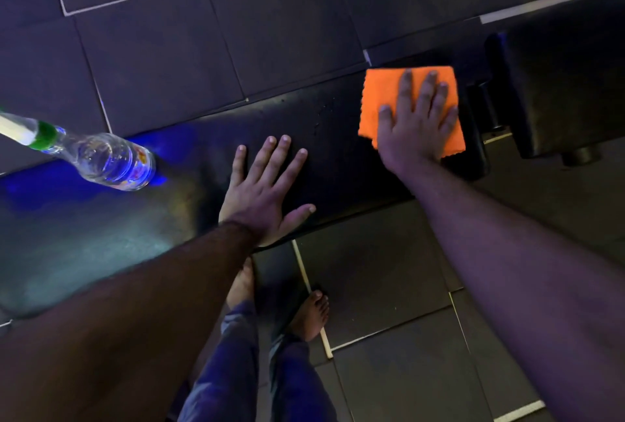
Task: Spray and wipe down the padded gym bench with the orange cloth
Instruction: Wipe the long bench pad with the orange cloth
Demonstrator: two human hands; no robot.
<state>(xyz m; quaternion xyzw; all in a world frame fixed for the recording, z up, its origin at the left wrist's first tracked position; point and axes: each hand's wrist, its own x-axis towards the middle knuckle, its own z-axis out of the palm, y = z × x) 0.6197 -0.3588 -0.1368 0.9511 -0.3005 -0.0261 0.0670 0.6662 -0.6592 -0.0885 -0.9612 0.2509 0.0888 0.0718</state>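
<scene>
- The padded bench point(324, 137) runs lengthwise from lower left to upper right across your view.
- You look mid-wipe: your right hand point(417, 124) presses flat, fingers spread, on the orange cloth point(382, 93) at the pad's right end.
- Your left hand point(267, 188) rests flat on the pad, grasping nothing.
- The spray bottle point(105, 159) stands on the pad at left; next, draw the cloth toward it.

The black padded bench point(189, 164) bears a clear spray bottle point(105, 159) near its far edge, an orange cloth point(382, 100) flat at its right end, and two hands pressed flat.
</scene>
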